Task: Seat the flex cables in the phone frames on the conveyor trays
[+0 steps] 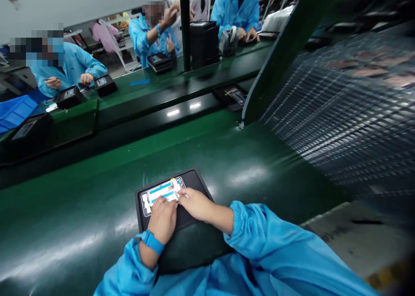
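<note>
A phone frame (pixel 161 192) with white inner parts and blue strips lies face-up in a shallow black tray (pixel 197 181) on the green bench. My left hand (pixel 163 218) lies over its near long edge, fingers bent against the frame and gripping it. A blue band (pixel 152 242) circles that wrist. From the right, my right hand (pixel 198 204) reaches over the frame with thumb and forefinger closed together near its right end. Whatever sits between those fingertips is too small to make out. Both hands hide the near right part of the frame.
Beyond the green bench (pixel 81 192) runs a dark conveyor belt (pixel 142 118) carrying another black tray (pixel 231 95). Co-workers in blue coats sit across it beside stacked black trays (pixel 204 43). A green post (pixel 275 66) and a ribbed translucent sheet (pixel 324 114) stand right.
</note>
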The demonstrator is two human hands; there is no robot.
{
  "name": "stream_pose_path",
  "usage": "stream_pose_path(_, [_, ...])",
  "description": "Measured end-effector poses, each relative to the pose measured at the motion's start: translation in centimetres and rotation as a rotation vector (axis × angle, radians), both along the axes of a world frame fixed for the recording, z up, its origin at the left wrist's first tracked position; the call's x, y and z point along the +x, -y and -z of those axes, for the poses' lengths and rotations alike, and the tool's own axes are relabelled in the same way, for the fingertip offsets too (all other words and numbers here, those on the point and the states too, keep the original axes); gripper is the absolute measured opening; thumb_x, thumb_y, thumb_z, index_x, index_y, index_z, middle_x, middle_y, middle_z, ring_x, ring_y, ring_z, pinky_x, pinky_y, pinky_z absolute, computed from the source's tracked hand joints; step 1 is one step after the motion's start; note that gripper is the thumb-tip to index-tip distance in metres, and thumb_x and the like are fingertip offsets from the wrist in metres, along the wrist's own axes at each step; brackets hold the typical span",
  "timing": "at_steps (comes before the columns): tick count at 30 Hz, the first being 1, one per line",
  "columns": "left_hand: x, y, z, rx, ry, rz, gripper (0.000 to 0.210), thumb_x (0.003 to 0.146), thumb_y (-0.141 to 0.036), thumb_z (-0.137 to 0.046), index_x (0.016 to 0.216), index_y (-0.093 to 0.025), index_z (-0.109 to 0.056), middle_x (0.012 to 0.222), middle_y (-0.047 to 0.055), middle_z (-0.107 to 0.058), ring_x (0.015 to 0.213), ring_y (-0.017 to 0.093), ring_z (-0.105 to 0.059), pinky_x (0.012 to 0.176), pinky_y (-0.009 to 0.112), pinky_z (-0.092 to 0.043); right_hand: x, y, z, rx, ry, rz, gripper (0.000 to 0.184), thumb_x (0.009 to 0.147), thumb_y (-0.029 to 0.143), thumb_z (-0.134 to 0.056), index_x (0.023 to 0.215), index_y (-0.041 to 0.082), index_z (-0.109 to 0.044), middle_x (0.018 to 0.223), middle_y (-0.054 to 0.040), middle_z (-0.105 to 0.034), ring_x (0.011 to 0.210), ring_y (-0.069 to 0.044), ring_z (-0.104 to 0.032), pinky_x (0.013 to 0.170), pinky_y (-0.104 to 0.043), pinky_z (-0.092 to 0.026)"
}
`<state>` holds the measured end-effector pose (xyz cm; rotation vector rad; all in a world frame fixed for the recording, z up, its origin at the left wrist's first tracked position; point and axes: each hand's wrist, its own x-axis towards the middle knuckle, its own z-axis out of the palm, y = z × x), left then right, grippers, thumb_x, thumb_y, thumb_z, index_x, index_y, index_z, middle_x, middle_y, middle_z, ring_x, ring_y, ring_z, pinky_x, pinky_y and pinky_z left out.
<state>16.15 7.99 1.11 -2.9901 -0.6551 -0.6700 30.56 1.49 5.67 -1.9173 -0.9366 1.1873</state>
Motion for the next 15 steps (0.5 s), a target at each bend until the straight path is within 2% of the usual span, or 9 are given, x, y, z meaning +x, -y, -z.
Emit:
stream_pose_path(5, [0.3, -0.3, -0.3, 0.006, 0.009, 0.038, 0.028, 0.088, -0.021, -0.035, 0.084, -0.016, -0.062, 0.071, 0.007, -0.063, 0.077, 0.022, -0.057, 0.076, 0.038, -0.05, -0.1, -0.2, 0.3, 0.0, -0.006, 0.059, 0.026, 0.079, 0.02, -0.047, 0.099, 0.017, -0.063, 0.101, -0.0045, -0.066, 0.094, -0.017, -0.06, 0.084, -0.025, -0.043])
stream_pose_path(10, [1.0, 0.0, -1.4, -0.043, -0.069, 0.004, 0.03, 0.087, -0.019, -0.034, 0.079, -0.015, -0.063, 0.062, 0.007, -0.059, 0.066, 0.02, -0.055, 0.07, 0.035, -0.048, -0.1, 0.0, 0.1, -0.033, -0.059, 0.113, 0.023, 0.077, 0.021, -0.048, 0.094, 0.019, -0.063, 0.094, -0.0027, -0.067, 0.088, -0.017, -0.061, 0.078, -0.025, -0.045])
stream_pose_path(13, [1.6, 0.4, -1.7, -0.114, -0.168, -0.063, 0.028, 0.085, -0.019, -0.036, 0.078, -0.015, -0.063, 0.061, 0.007, -0.057, 0.067, 0.021, -0.054, 0.069, 0.035, -0.046, 0.4, 0.4, 0.3, -0.091, -0.129, 0.156, 0.032, 0.082, 0.029, -0.041, 0.108, 0.019, -0.056, 0.083, -0.003, -0.065, 0.072, -0.016, -0.061, 0.061, -0.025, -0.048])
stream_pose_path(15, [2.0, 0.7, -1.8, -0.15, -0.211, -0.091, 0.027, 0.085, -0.02, -0.038, 0.078, -0.016, -0.063, 0.066, 0.007, -0.059, 0.075, 0.022, -0.055, 0.077, 0.037, -0.044, 1.0, 0.5, 0.7, -0.073, -0.217, 0.282, 0.039, 0.083, 0.034, -0.039, 0.117, 0.017, -0.048, 0.073, -0.0019, -0.062, 0.058, -0.014, -0.058, 0.049, -0.023, -0.045])
